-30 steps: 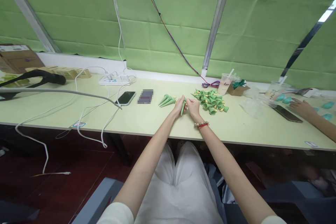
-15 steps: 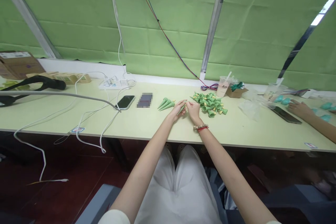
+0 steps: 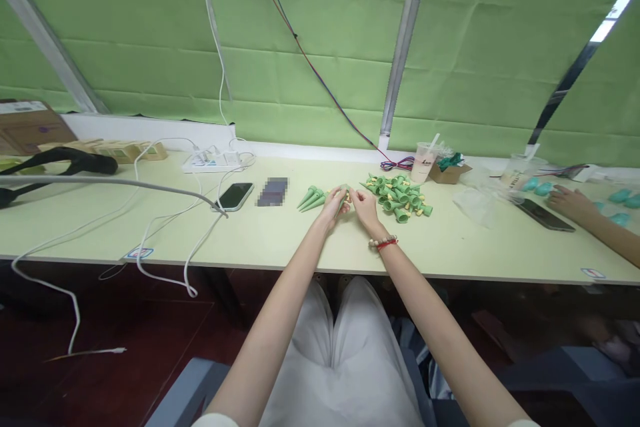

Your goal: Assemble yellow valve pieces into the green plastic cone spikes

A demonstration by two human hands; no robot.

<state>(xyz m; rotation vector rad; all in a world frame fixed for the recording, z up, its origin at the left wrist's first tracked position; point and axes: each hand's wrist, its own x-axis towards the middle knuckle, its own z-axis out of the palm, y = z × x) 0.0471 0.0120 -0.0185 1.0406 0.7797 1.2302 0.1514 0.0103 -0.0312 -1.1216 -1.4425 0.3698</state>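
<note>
Cables [image 3: 165,227]: white, limp cords are draped over the surface's [image 3: 280,240] near edge at the left, trailing to the floor from a power strip [image 3: 213,159] set at the far edge.
Phone [image 3: 233,195]: a flat, glossy black slab is laid face up, left of centre.
Cones [image 3: 311,198]: a few slim green plastic spikes are laid side by side, tips pointing left, just left of the hands, apparently kept apart as a finished batch.
Left hand [image 3: 334,203]: it is closed round one green cone [image 3: 343,196], which is steadied at mid-surface.
Right hand [image 3: 364,205]: its fingertips are pinched against the cone's end, touching the left hand; what is pinched is too small to tell.
Pile [image 3: 400,193]: a loose heap of green cone parts with pale yellow bits is kept just right of the hands, within easy reach.
Cup [image 3: 423,160]: a clear plastic cup with a straw is stood at the far edge.
Other hand [image 3: 567,202]: another person's hand is rested near the right edge, beside a dark phone [image 3: 544,216].
</note>
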